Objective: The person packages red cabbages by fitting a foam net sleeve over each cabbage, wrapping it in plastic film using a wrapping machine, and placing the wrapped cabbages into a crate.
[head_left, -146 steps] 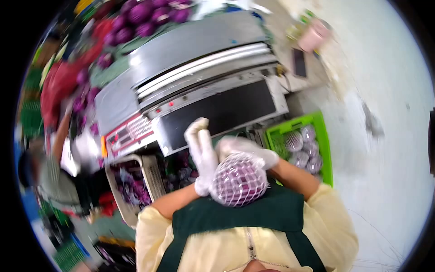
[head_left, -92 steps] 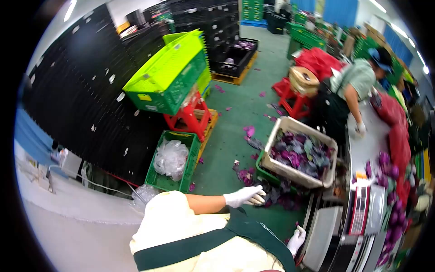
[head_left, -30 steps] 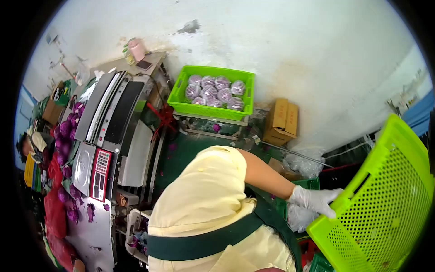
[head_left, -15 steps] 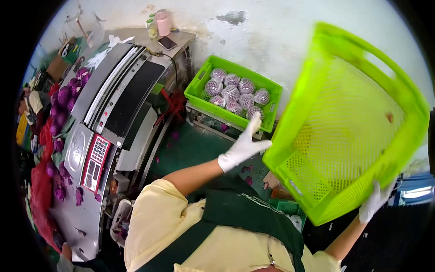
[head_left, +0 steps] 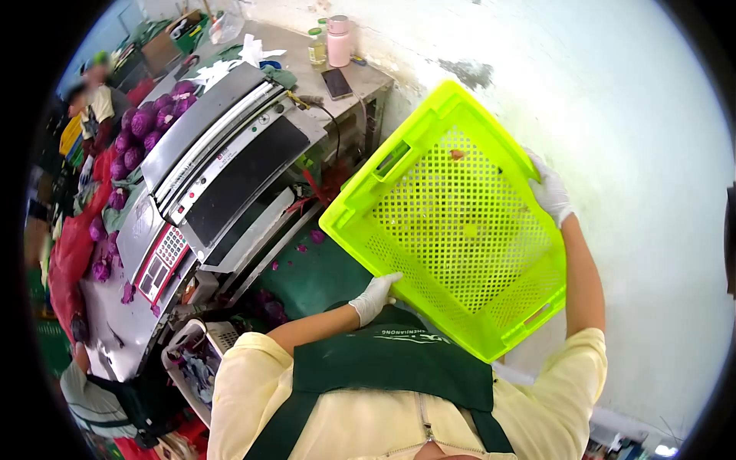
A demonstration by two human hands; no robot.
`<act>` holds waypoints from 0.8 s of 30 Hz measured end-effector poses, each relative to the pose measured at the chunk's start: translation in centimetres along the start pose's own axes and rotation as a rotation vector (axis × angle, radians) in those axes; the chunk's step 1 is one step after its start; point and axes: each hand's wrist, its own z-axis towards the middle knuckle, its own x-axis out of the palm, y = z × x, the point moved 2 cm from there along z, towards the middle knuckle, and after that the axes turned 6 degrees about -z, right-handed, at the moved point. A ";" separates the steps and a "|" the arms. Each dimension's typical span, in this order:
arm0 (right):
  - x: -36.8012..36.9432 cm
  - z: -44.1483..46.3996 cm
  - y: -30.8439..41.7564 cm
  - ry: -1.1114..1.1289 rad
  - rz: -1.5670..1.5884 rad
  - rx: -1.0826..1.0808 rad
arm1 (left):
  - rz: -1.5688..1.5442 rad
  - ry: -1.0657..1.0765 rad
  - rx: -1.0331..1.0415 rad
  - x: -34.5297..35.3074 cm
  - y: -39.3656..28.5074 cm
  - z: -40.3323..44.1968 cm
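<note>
A lime-green plastic crate (head_left: 468, 222) with a perforated base hangs tilted in front of me, held by its two long sides. My left hand (head_left: 376, 299), in a white glove, is closed on its near rim, with the fingertips partly hidden. White-gloved too, my right hand (head_left: 549, 188) grips the far right rim. Only a small brownish scrap (head_left: 457, 155) and a few specks show on the mesh. The spot where the crate of net-wrapped round produce stood is covered by this crate; whether the two touch, I cannot tell.
To the left stands a wrapping machine (head_left: 238, 180) with a red-framed keypad (head_left: 161, 263). Purple cabbages (head_left: 144, 123) are piled behind it. A phone (head_left: 336, 83) and a pink bottle (head_left: 338, 41) rest on the metal table. A white basket (head_left: 188, 345) holds scraps. Other people work at left.
The lime-green crate has moved left from my right side to in front of me, covering the filled crate. My left hand, stretched out with fingers spread before, now grips its rim.
</note>
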 end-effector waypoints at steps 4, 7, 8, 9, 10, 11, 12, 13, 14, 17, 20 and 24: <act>7.1 8.2 -6.4 0.069 -0.225 0.114 | -0.017 -0.177 0.021 1.6 -3.1 3.0; 11.5 9.8 -10.9 -0.030 -0.211 0.036 | -0.063 -0.265 0.029 1.8 -4.8 6.3; 12.1 9.0 -11.0 0.001 -0.175 0.098 | -0.098 -0.273 0.057 2.1 -6.1 6.8; 12.5 7.3 -11.1 0.030 -0.139 0.165 | -0.111 -0.281 0.053 1.9 -6.7 7.9; 13.0 5.3 -12.0 0.042 -0.146 0.232 | -0.110 -0.316 0.009 1.5 -6.9 9.3; 13.7 2.9 -13.5 0.055 -0.154 0.301 | -0.109 -0.349 -0.037 1.0 -6.8 10.7; 14.9 -0.2 -15.8 0.014 -0.173 0.366 | -0.155 -0.326 -0.046 0.5 -6.7 11.8; 14.7 -3.3 -15.2 0.022 -0.289 0.441 | -0.165 -0.331 -0.061 0.3 -6.9 12.3; 15.1 -6.4 -14.4 -0.014 -0.252 0.585 | -0.145 -0.353 -0.049 0.3 -7.2 13.0; 18.1 -15.6 -16.2 -0.054 0.396 0.874 | -0.110 -0.372 -0.069 -0.6 -8.3 14.5; 22.1 -20.9 -15.7 -0.130 0.781 0.796 | -0.020 -0.369 -0.132 -1.6 -9.0 15.7; 22.8 -19.9 -12.6 -0.248 0.803 1.079 | -0.011 -0.312 -0.201 -1.6 -8.9 16.1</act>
